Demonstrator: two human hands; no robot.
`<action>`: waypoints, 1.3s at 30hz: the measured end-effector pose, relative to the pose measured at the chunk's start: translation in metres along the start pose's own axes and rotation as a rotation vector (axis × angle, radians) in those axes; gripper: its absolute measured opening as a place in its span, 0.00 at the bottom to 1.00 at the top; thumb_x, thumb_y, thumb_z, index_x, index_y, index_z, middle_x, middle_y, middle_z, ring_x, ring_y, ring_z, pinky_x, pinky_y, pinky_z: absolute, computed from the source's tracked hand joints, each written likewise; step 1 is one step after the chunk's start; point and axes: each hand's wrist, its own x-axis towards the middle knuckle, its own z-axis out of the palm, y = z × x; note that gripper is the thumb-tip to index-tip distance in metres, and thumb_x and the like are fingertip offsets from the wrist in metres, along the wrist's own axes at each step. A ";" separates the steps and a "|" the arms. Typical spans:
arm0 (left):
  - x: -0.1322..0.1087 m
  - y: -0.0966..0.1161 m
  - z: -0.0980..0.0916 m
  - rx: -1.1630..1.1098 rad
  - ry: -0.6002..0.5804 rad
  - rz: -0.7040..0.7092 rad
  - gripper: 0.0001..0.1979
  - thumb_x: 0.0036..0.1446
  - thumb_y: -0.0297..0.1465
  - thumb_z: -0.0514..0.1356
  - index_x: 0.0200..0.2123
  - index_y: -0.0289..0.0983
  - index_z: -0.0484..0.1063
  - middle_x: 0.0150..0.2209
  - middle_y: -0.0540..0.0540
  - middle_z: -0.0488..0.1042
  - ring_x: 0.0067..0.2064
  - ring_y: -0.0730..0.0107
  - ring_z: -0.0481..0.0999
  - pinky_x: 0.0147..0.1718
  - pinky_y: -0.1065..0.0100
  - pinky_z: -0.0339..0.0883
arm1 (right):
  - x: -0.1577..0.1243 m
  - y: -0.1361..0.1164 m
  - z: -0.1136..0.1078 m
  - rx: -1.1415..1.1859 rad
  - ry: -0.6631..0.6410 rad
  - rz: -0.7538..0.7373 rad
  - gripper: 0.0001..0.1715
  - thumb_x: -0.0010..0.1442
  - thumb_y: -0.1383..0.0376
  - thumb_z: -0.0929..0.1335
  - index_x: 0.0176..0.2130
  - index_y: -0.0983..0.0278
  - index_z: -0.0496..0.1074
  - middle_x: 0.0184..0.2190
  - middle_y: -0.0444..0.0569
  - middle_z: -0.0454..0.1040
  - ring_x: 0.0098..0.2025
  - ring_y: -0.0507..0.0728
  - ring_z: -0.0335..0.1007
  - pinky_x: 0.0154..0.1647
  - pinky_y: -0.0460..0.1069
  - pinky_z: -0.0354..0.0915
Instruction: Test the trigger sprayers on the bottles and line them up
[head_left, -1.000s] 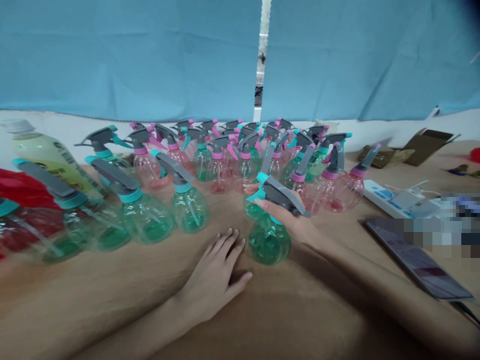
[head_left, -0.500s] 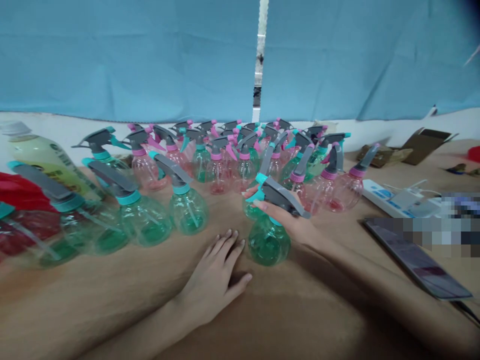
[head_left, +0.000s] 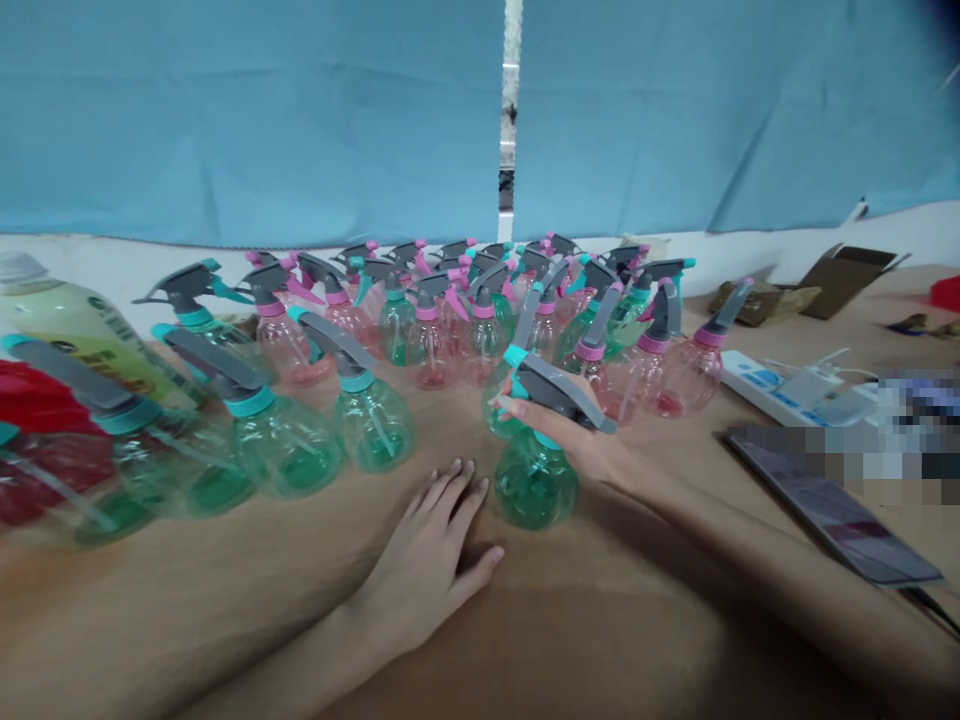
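Note:
My right hand is wrapped round the neck and trigger of a green spray bottle with a grey and teal head. The fingers are partly hidden behind the head. That bottle stands upright on the wooden table. Just left of it, my left hand lies flat on the tabletop, fingers stretched out and holding nothing. Another green spray bottle stands beyond the left hand's fingertips. Close behind the right hand are pink spray bottles, partly covered by one another.
Several more green and pink spray bottles fill the back of the table. A large yellow-green bottle is at far left. On the right lie a phone, a white power strip and an open cardboard box. A blue cloth hangs behind.
The view has shifted slightly, so the background bottles appear a little further left. Both hands keep nearly the same position, the right one still on the green spray bottle.

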 end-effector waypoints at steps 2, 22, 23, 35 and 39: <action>0.000 0.000 0.000 0.006 -0.006 0.000 0.30 0.64 0.45 0.51 0.61 0.31 0.57 0.64 0.36 0.55 0.64 0.52 0.52 0.59 0.49 0.50 | 0.000 0.001 0.001 -0.009 0.007 0.002 0.10 0.58 0.56 0.67 0.35 0.61 0.69 0.30 0.42 0.68 0.31 0.52 0.66 0.33 0.48 0.62; -0.001 -0.002 0.003 0.014 0.028 0.008 0.29 0.64 0.45 0.50 0.61 0.32 0.56 0.64 0.37 0.55 0.64 0.52 0.52 0.59 0.49 0.52 | 0.000 0.000 -0.001 0.017 -0.031 -0.046 0.13 0.59 0.56 0.67 0.42 0.60 0.70 0.36 0.45 0.71 0.34 0.52 0.68 0.38 0.50 0.64; 0.000 -0.002 0.003 0.011 0.031 0.007 0.29 0.64 0.45 0.50 0.61 0.32 0.56 0.64 0.37 0.55 0.64 0.52 0.53 0.59 0.49 0.52 | 0.000 0.001 -0.002 0.017 -0.027 -0.044 0.14 0.59 0.56 0.67 0.42 0.60 0.70 0.36 0.45 0.71 0.34 0.52 0.69 0.38 0.50 0.65; -0.001 -0.001 0.002 0.007 0.034 0.009 0.28 0.63 0.44 0.51 0.60 0.33 0.57 0.63 0.37 0.56 0.64 0.53 0.54 0.59 0.50 0.51 | -0.002 0.003 0.000 0.035 -0.022 -0.032 0.13 0.58 0.56 0.67 0.41 0.60 0.69 0.33 0.44 0.70 0.35 0.54 0.68 0.39 0.51 0.66; -0.001 -0.002 0.002 0.012 0.035 0.004 0.29 0.63 0.44 0.52 0.60 0.32 0.57 0.63 0.37 0.56 0.64 0.53 0.53 0.59 0.51 0.51 | -0.002 0.002 0.000 0.030 -0.014 -0.027 0.12 0.59 0.56 0.67 0.40 0.60 0.69 0.35 0.45 0.71 0.35 0.54 0.69 0.40 0.52 0.65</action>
